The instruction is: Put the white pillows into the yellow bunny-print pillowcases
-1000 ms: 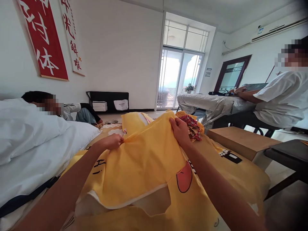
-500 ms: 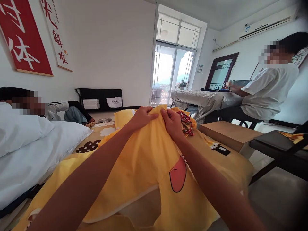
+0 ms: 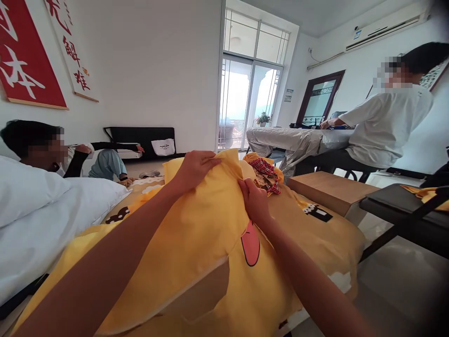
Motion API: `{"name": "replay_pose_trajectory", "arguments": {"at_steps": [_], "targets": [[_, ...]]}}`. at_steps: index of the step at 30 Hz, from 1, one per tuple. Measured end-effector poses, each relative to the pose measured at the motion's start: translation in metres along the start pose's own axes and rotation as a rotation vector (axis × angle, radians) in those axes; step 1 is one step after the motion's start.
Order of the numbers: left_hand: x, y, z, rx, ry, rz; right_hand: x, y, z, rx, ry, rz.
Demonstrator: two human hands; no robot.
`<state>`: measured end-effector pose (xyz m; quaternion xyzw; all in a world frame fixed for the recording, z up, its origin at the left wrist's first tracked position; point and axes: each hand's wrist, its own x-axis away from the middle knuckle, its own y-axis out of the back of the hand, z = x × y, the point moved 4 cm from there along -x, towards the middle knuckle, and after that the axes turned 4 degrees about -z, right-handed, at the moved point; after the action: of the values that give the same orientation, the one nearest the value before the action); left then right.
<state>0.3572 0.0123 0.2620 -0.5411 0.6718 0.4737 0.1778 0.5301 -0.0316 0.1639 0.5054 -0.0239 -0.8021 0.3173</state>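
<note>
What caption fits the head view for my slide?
Both hands, left and right, grip a yellow cover beside white bedding.

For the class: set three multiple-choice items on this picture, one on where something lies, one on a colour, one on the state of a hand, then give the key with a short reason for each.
1. Where does the red plaid cloth lie?
A. On the yellow cover, just beyond the right hand
B. On the white pillow
C. On the wooden box

2. What colour is the cover that both hands hold?
A. Blue
B. Yellow
C. Green

3. How is the left hand?
A. Flat and open on the floor
B. Raised in the air, holding nothing
C. Closed on the cover's top edge

Key: 1 A, the red plaid cloth sits on the cover past the right hand, apart from the white pillow and the wooden box. 2 B, the cover is yellow with a red patch. 3 C, the left hand has its fingers curled over the raised edge.
</note>
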Motion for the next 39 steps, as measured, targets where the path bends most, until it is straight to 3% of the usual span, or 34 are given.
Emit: {"name": "replay_pose_trajectory", "arguments": {"at_steps": [2, 4, 6, 9, 12, 16, 22, 29, 35, 39], "targets": [[0.002, 0.000, -0.003, 0.017, 0.013, 0.137, -0.006, 0.001, -0.007, -0.040, -0.007, 0.060], [0.003, 0.002, -0.005, -0.025, 0.034, 0.197, -0.009, 0.001, -0.009, -0.162, -0.029, 0.189], [0.001, 0.003, -0.006, -0.063, 0.066, 0.164, -0.009, 0.002, -0.002, -0.357, -0.110, 0.298], [-0.002, 0.002, -0.013, -0.024, 0.076, 0.065, -0.010, 0.003, 0.020, -0.687, -0.282, 0.349], [-0.004, -0.001, -0.022, -0.003, 0.005, 0.020, -0.017, 0.004, 0.043, -0.815, -0.302, 0.240], [-0.004, 0.004, -0.027, -0.033, -0.073, -0.019, -0.027, 0.003, 0.056, -0.833, -0.205, 0.018], [0.010, 0.014, -0.008, 0.144, 0.236, 0.316, -0.025, 0.009, 0.059, -0.791, -0.226, -0.067], [0.015, 0.013, -0.012, 0.341, 0.228, 0.261, -0.035, 0.023, 0.079, -0.577, -0.041, -0.130], [0.013, 0.010, -0.013, 0.131, 0.159, 0.153, -0.039, 0.032, 0.085, -0.579, 0.028, -0.262], [0.011, 0.016, -0.022, 0.262, 0.103, 0.128, -0.037, 0.028, 0.083, -0.574, 0.018, -0.237]]}}
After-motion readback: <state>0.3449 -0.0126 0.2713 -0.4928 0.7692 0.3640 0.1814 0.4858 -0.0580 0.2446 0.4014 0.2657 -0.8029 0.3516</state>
